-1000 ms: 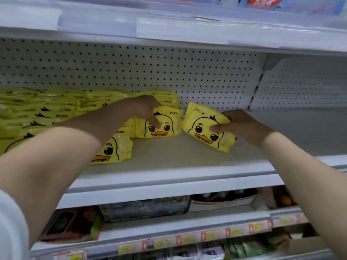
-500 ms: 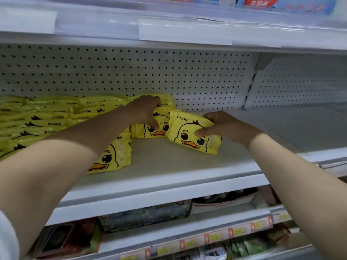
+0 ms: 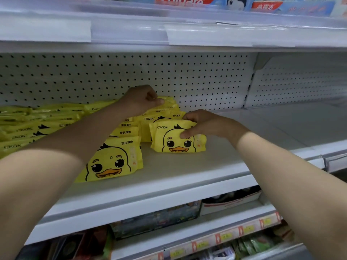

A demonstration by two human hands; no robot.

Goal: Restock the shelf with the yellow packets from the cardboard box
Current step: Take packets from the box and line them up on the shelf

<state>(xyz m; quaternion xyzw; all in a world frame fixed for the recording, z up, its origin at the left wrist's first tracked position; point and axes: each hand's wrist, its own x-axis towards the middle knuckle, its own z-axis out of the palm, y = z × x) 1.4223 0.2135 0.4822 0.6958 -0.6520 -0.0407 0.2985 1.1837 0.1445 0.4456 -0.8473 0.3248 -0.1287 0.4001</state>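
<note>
Several yellow duck-face packets stand in rows on the white shelf [image 3: 187,166], filling its left side. My right hand [image 3: 202,124] grips one upright yellow packet [image 3: 169,139] by its top right corner, its base on the shelf in front of another row. My left hand [image 3: 140,100] reaches further back and pinches the top of the rear packets [image 3: 169,104] near the pegboard. A front packet [image 3: 112,162] leans at the shelf's left front. No cardboard box is in view.
The shelf's right half is bare up to a divider [image 3: 249,87]. A shelf above holds toothpaste boxes [image 3: 180,0]. Lower shelves carry boxed goods [image 3: 155,218] and price tags [image 3: 225,237].
My right hand has brought its packet left and set it upright on the shelf in front of the row. My left hand has shifted up onto the rear packets' tops.
</note>
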